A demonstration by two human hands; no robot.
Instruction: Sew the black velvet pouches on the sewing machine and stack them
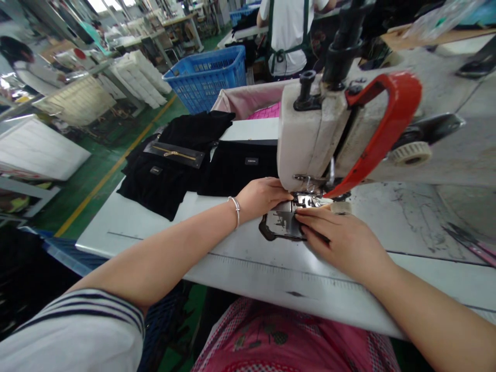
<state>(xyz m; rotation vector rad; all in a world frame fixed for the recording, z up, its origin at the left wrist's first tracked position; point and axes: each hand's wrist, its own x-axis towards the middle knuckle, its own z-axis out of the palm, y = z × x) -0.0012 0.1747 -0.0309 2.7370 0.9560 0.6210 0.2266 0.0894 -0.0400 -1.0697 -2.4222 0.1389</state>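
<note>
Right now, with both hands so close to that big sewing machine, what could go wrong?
Fingertips of the left hand and right hand are close to the metal parts under the sewing machine. If it ran, a finger might get pricked or pinched.

The black cloth lies by the left edge of the table, so a nudge might slide some off.

The scissors could scratch the right arm if it swung toward them.

Left of your sewing machine (300, 134), fabric pieces (240, 175) lie on the table (240, 253), a basket (217, 77) behind them. Scissors (463, 237) lie at your right.
</note>
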